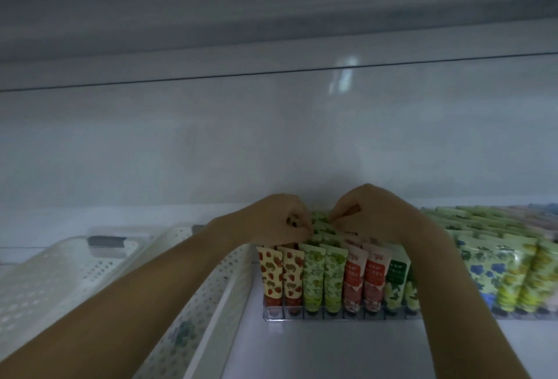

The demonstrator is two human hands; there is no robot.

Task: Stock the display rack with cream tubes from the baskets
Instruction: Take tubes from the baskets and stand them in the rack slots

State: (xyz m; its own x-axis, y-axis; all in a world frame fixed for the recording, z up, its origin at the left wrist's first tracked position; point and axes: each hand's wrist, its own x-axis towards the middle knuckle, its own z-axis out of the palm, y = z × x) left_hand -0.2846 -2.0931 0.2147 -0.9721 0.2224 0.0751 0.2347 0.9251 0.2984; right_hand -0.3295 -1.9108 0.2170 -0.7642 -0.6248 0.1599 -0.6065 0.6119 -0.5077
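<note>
A clear display rack [273,316] stands on the shelf, holding upright cream tubes: strawberry-print tubes [282,279] at its left, green-print tubes [324,279], red tubes [363,279] and dark green ones further right. Both my hands reach over the back rows of the rack. My left hand [280,218] and my right hand [371,212] have curled fingers that pinch the top of a green-print tube [320,221] between them. Two white perforated baskets [211,303] lie to the left of the rack; a few tubes show dimly inside the nearer one.
A second rack [513,315] packed with blue-and-green and yellow-green tubes [498,276] stands right beside the first. A second basket [60,273] sits at the far left. The white back wall and an upper shelf close in overhead. White shelf surface lies in front of the racks.
</note>
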